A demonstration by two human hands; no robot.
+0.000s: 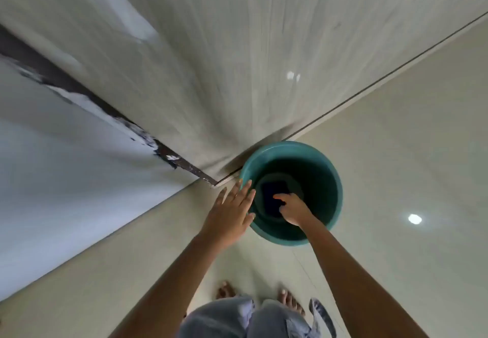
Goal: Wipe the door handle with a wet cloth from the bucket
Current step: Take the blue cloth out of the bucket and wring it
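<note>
I'm reaching my right hand (293,209) down into the teal bucket (327,168) by the door (237,60), fingers curling onto the dark cloth (272,192) lying at the bottom. My left hand (232,213) is hovering open, fingers spread, at the rim.

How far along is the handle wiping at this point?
Very early; nothing looks done. In hand: the right hand reaches down into the teal bucket, fingers at the dark cloth on its bottom, though a closed grip isn't clear. The left hand rests open at the rim. Left: lifting the cloth out and wiping the door handle, which is not in view.
</note>
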